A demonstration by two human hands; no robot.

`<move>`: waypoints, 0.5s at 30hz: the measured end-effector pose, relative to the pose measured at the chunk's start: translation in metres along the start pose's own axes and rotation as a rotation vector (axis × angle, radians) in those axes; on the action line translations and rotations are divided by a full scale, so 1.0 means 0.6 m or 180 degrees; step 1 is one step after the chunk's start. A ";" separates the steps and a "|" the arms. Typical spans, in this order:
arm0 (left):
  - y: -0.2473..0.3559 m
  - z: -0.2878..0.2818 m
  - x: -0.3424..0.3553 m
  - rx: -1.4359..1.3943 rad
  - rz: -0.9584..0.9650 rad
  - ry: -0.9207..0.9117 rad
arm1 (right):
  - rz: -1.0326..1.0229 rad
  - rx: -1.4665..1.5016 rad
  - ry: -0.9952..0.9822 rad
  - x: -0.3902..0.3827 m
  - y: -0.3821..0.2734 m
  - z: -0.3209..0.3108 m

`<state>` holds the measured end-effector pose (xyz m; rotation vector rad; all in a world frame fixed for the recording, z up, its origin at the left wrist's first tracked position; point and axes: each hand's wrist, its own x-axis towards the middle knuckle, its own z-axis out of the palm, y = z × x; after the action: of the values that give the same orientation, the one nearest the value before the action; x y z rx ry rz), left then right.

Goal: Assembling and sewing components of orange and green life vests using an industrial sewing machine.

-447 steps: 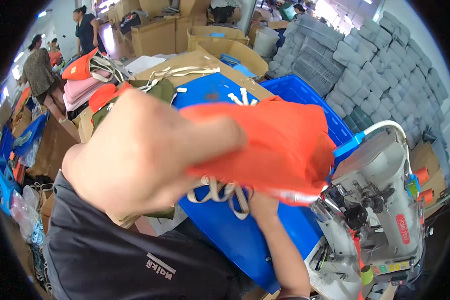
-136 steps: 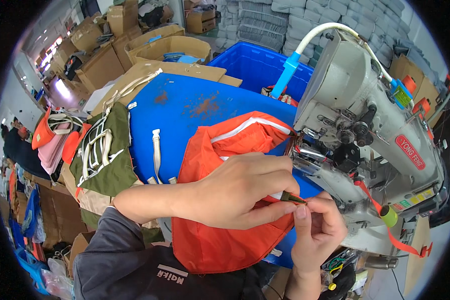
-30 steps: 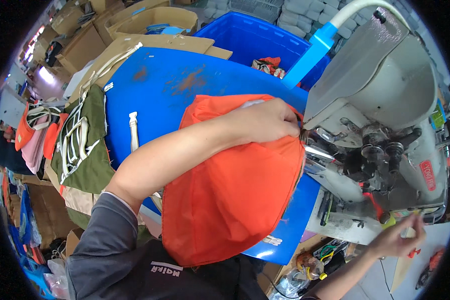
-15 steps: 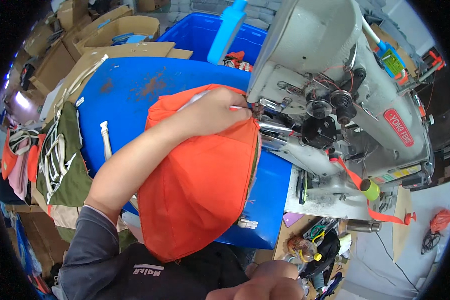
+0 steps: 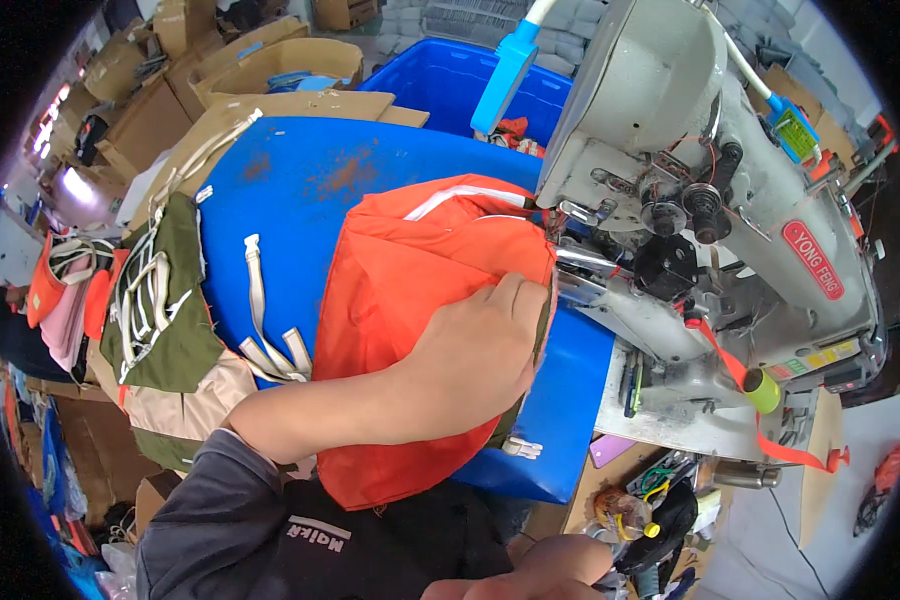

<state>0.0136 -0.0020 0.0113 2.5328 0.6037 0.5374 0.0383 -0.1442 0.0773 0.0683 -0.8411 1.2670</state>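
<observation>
On the blue bench [image 5: 305, 230], right up at the sewing machine [image 5: 750, 205], orange fabric [image 5: 400, 290] with a white strip [image 5: 452, 197]. Clasped near its right edge by the left grip [image 5: 475, 350]. Cannot tell the state of the right grip [image 5: 540, 575], blurred at the lower rim.

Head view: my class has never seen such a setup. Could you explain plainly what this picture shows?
There is no robot: these are a person's bare hands, seen from above by a wide camera worn on the head, which bends straight edges. The left hand is on orange cloth; whether it grips is unclear. The right hand, partly cut off and blurred, shows at the bottom edge. The cloth lies on a blue table, beside a grey sewing machine. To the cloth's left are a pale strap with a buckle and some green cloth.
</observation>
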 end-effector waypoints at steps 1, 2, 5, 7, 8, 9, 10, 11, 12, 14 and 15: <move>-0.003 0.001 -0.001 0.0024 -0.0011 -0.0011 | 0.0098 0.0016 0.0019 -0.010 -0.006 0.003; -0.008 0.003 -0.002 -0.0018 0.0008 0.0031 | 0.0085 0.0042 0.0015 -0.017 -0.011 0.000; -0.007 -0.013 -0.002 -0.0484 -0.0025 0.0063 | 0.0217 -0.0475 -0.0092 -0.046 -0.032 -0.032; -0.022 -0.026 -0.015 -0.0839 -0.0222 0.0086 | 0.0003 -0.2083 0.1441 -0.069 -0.045 -0.073; -0.031 -0.029 -0.015 -0.1457 -0.0455 -0.0104 | -0.0342 -0.4286 0.1954 -0.061 -0.047 -0.117; -0.034 -0.033 -0.012 -0.2076 -0.0692 -0.0287 | -0.0257 -0.4600 0.2453 -0.055 -0.048 -0.165; -0.036 -0.034 -0.008 -0.2046 -0.0705 -0.0318 | 0.0140 -0.4522 0.2824 -0.049 -0.045 -0.199; -0.035 -0.035 -0.004 -0.2513 -0.0794 -0.0363 | 0.0552 -0.4178 0.2841 -0.053 -0.046 -0.228; -0.034 -0.034 -0.001 -0.2979 -0.0894 -0.0409 | 0.0529 -0.4042 0.2648 -0.051 -0.037 -0.252; -0.038 -0.037 -0.005 -0.3040 -0.0994 -0.0402 | 0.0873 -0.3532 0.2458 -0.032 -0.024 -0.261; -0.028 -0.049 -0.003 -0.2754 -0.1094 -0.0350 | 0.0857 -0.3493 0.2499 -0.027 -0.020 -0.261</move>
<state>-0.0068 0.0205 0.0257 1.5934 0.5817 0.4065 0.1287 -0.0855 -0.0384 -1.3633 -0.7445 0.8015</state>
